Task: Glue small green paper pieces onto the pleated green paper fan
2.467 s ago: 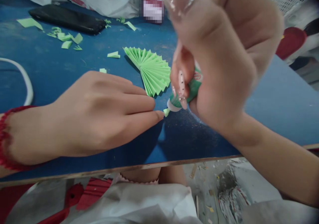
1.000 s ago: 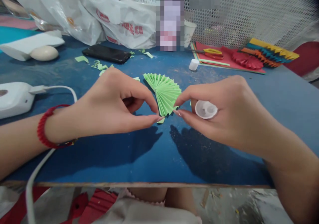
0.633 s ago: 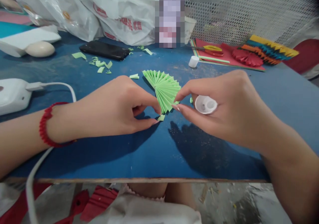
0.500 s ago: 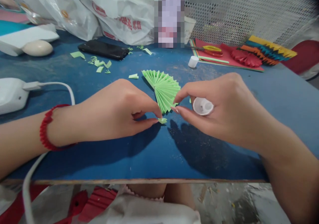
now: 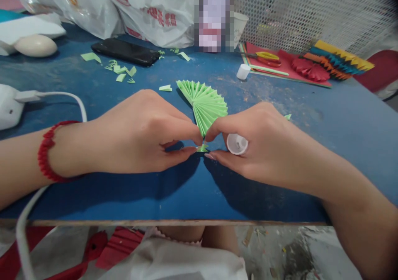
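Observation:
My left hand (image 5: 137, 135), with a red bracelet at the wrist, pinches a small folded piece of green paper (image 5: 203, 148) between thumb and forefinger, just above the blue table. My right hand (image 5: 270, 147) keeps a white glue stick (image 5: 237, 144) tucked in its palm, the round end facing me. Its thumb and forefinger reach to the right side of the paper piece; whether they touch it I cannot tell. Right behind the fingertips lies a pleated green paper fan (image 5: 209, 105). A white cap (image 5: 243, 71) rests farther back.
Green scraps (image 5: 121, 69) are scattered near a black phone (image 5: 126, 52). Scissors (image 5: 267, 59) lie on red paper (image 5: 284, 60) at the back right, beside pleated coloured papers (image 5: 342, 60). A white charger (image 5: 9, 105) with its cable sits left. Plastic bags (image 5: 155, 14) line the back.
My right hand has moved left and slightly down, carrying the glue stick, so its fingertips are now at the small green paper. My left hand still pinches that piece. The view has shifted slightly.

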Demonstrator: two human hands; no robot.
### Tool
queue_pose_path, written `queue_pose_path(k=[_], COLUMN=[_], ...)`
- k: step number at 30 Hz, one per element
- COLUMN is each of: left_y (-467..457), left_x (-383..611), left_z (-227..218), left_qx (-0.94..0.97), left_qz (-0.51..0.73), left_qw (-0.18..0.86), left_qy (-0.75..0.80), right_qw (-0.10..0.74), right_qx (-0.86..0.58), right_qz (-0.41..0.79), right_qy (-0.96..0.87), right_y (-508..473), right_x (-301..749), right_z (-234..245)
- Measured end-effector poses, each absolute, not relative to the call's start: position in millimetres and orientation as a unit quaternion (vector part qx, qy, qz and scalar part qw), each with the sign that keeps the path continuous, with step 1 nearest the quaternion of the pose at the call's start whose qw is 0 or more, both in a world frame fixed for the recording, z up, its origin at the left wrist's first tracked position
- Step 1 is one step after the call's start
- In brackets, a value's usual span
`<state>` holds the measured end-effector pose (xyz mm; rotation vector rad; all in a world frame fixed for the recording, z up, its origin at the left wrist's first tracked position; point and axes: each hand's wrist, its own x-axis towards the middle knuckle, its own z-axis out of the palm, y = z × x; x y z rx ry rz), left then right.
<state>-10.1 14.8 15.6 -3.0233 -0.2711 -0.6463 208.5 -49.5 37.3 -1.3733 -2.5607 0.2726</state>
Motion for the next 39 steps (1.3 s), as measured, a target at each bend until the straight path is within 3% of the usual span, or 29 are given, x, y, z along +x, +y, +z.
queue_pose_path(k=[25, 33, 39], left_y=[17.0, 20.6, 24.7], left_x=[-9.5, -12.1, -11.0], left_z=[14.0, 12.7, 8.5], left_qx=[-0.974, -0.970, -0.964], left_qz=[-0.214, -0.212, -0.246], left_qw=[0.017, -0.060, -0.071], left_qy=[-0.068, -0.104, -0.075], right_qw=[0.110, 0.089, 0.140], right_qx=[-0.473, -0.485, -0.475], right_qz=[0.099, 0.129, 0.096], right_qy=[-0.868, -0.860, -0.864], right_y=[-49.2, -50.5, -49.5], right_x=[205.2, 202.1, 205.3], right_z=[36.2, 42.8, 34.0])
